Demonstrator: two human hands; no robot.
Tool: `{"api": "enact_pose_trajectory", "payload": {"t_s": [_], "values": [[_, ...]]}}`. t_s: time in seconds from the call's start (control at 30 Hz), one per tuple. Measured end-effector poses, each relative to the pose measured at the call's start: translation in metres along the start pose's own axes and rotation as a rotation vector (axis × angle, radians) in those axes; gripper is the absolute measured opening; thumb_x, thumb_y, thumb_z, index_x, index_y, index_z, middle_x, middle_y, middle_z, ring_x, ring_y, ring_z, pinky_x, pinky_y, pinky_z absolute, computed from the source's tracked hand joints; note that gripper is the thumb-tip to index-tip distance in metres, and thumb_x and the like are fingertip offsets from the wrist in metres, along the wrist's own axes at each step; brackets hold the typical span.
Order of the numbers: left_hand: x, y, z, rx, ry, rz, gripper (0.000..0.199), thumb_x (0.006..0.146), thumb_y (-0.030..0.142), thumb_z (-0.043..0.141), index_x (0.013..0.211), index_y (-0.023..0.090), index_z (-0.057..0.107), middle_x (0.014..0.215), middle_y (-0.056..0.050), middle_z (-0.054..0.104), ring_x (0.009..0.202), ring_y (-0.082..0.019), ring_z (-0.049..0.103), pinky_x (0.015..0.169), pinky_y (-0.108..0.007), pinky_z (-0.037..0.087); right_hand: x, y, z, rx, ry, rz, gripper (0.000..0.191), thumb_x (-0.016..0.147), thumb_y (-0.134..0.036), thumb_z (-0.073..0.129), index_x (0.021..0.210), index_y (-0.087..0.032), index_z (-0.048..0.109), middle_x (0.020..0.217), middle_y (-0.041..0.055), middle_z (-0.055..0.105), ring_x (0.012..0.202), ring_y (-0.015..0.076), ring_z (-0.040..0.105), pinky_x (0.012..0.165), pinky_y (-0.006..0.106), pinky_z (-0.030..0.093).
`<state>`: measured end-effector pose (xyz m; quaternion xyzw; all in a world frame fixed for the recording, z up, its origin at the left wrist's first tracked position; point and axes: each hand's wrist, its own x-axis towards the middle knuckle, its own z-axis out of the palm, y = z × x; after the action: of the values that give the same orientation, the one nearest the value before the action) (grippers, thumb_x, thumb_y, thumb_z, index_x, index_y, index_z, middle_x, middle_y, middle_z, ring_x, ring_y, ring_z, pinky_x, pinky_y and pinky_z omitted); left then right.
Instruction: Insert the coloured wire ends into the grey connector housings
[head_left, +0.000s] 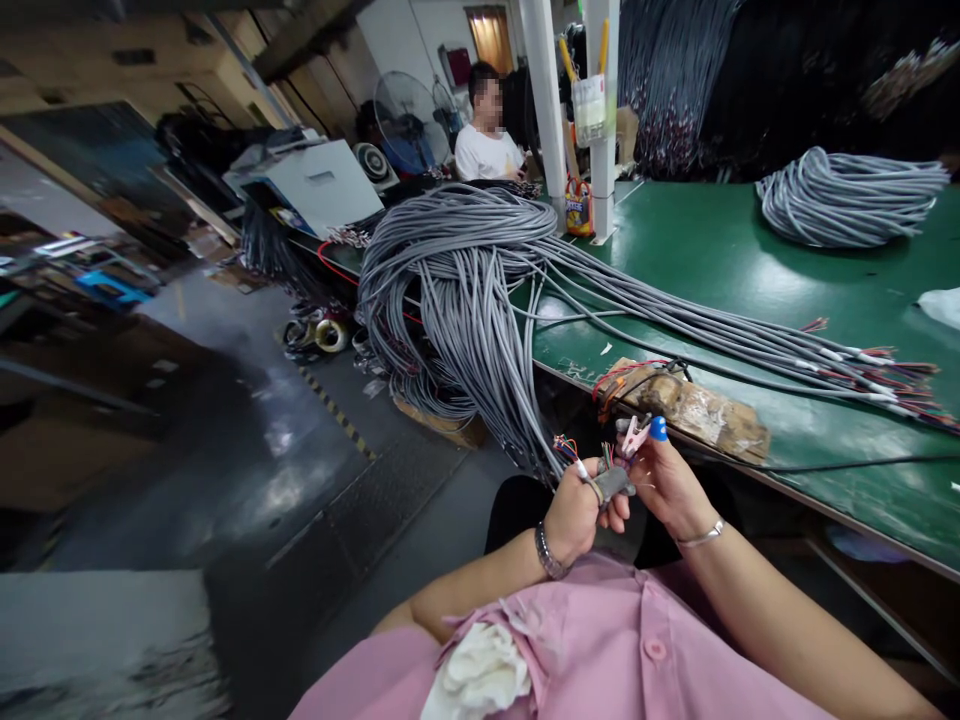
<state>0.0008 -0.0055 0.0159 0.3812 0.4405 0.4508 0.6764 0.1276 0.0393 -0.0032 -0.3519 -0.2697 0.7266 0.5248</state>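
My left hand [574, 512] is closed around a grey cable end, from which thin coloured wires [568, 448] fan out above the fist. A short grey cylinder-like piece [613, 484] also sits in its fingers; I cannot make out its kind. Just to the right, my right hand [670, 492] pinches a small pale pink clip [634, 437] close to more fine wires [608, 455]. A blue cover [658, 428] caps the right thumb. The fingertips partly hide where the clip and wires meet.
A thick heap of grey cables [457, 250] hangs over the edge of the green table [712, 270]. Stripped cable ends [885, 375] lie to the right. A worn wooden block [690, 405] sits at the front edge. Another cable coil [847, 200] and a seated person [487, 145] are farther back.
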Motion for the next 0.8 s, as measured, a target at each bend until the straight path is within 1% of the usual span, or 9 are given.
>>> {"api": "enact_pose_trajectory", "payload": {"t_s": [0.1, 0.17, 0.23, 0.3, 0.33, 0.43, 0.53, 0.63, 0.8], "values": [[-0.005, 0.000, -0.002, -0.005, -0.012, -0.005, 0.034, 0.078, 0.042, 0.061, 0.064, 0.012, 0.054, 0.050, -0.003, 0.058, 0.034, -0.009, 0.050, 0.034, -0.017, 0.023, -0.002, -0.001, -0.002, 0.155, -0.021, 0.101, 0.054, 0.073, -0.072, 0.055, 0.087, -0.020, 0.065, 0.080, 0.0045, 0.063, 0.069, 0.0165, 0.057, 0.065, 0.031, 0.047], [-0.009, -0.001, -0.003, 0.003, -0.020, -0.005, 0.035, 0.078, 0.043, 0.062, 0.065, 0.012, 0.054, 0.051, -0.004, 0.058, 0.035, -0.009, 0.050, 0.034, -0.018, 0.023, -0.004, -0.002, -0.003, 0.208, -0.058, 0.139, 0.053, 0.076, -0.070, 0.053, 0.089, -0.020, 0.066, 0.082, 0.0049, 0.063, 0.068, 0.0156, 0.056, 0.064, 0.029, 0.047], [-0.012, -0.002, -0.003, 0.009, -0.017, 0.014, 0.034, 0.078, 0.042, 0.062, 0.065, 0.011, 0.055, 0.052, -0.004, 0.059, 0.036, -0.009, 0.052, 0.035, -0.018, 0.025, -0.004, -0.003, -0.004, 0.224, -0.064, 0.132, 0.044, 0.079, -0.062, 0.057, 0.089, -0.020, 0.067, 0.083, 0.0045, 0.064, 0.065, 0.0137, 0.054, 0.063, 0.027, 0.046], [-0.014, -0.002, -0.003, -0.004, 0.014, 0.043, 0.033, 0.079, 0.042, 0.061, 0.066, 0.011, 0.055, 0.053, -0.003, 0.059, 0.037, -0.009, 0.052, 0.036, -0.018, 0.026, -0.005, -0.002, -0.004, 0.194, -0.033, 0.097, 0.034, 0.079, -0.051, 0.065, 0.090, -0.019, 0.068, 0.082, 0.0040, 0.065, 0.064, 0.0126, 0.054, 0.061, 0.025, 0.045], [-0.013, -0.002, -0.002, -0.016, 0.035, 0.054, 0.033, 0.079, 0.042, 0.061, 0.067, 0.011, 0.055, 0.052, -0.003, 0.059, 0.037, -0.009, 0.052, 0.036, -0.018, 0.026, -0.004, -0.002, -0.004, 0.171, -0.019, 0.077, 0.032, 0.078, -0.048, 0.067, 0.091, -0.019, 0.068, 0.082, 0.0040, 0.065, 0.064, 0.0127, 0.054, 0.059, 0.025, 0.045], [-0.010, 0.000, 0.003, -0.058, 0.089, 0.063, 0.031, 0.079, 0.041, 0.060, 0.069, 0.012, 0.055, 0.052, -0.002, 0.058, 0.036, -0.008, 0.050, 0.036, -0.018, 0.025, -0.004, 0.000, -0.003, 0.152, -0.015, 0.039, 0.037, 0.075, -0.053, 0.067, 0.087, -0.018, 0.068, 0.082, 0.0049, 0.066, 0.063, 0.0142, 0.055, 0.058, 0.027, 0.046], [-0.006, 0.002, 0.007, -0.077, 0.093, 0.058, 0.031, 0.079, 0.041, 0.060, 0.069, 0.012, 0.055, 0.052, -0.001, 0.057, 0.036, -0.009, 0.050, 0.036, -0.018, 0.024, -0.004, 0.001, 0.000, 0.170, -0.024, 0.040, 0.041, 0.075, -0.059, 0.064, 0.084, -0.019, 0.067, 0.075, 0.0053, 0.066, 0.058, 0.0162, 0.055, 0.056, 0.031, 0.047], [-0.004, 0.001, 0.008, -0.077, 0.096, 0.058, 0.030, 0.080, 0.039, 0.059, 0.070, 0.012, 0.056, 0.052, -0.002, 0.058, 0.036, -0.009, 0.051, 0.036, -0.018, 0.024, -0.004, 0.001, 0.004, 0.176, -0.045, 0.037, 0.040, 0.074, -0.059, 0.066, 0.085, -0.020, 0.066, 0.067, 0.0041, 0.064, 0.053, 0.0173, 0.055, 0.053, 0.033, 0.046], [-0.002, -0.005, 0.005, -0.057, 0.103, 0.072, 0.031, 0.082, 0.038, 0.058, 0.066, 0.011, 0.055, 0.053, -0.003, 0.058, 0.036, -0.009, 0.050, 0.036, -0.018, 0.024, -0.002, 0.002, 0.007, 0.211, -0.022, 0.018, 0.038, 0.073, -0.057, 0.067, 0.085, -0.021, 0.065, 0.066, 0.0027, 0.064, 0.051, 0.0166, 0.055, 0.051, 0.032, 0.045]]}}
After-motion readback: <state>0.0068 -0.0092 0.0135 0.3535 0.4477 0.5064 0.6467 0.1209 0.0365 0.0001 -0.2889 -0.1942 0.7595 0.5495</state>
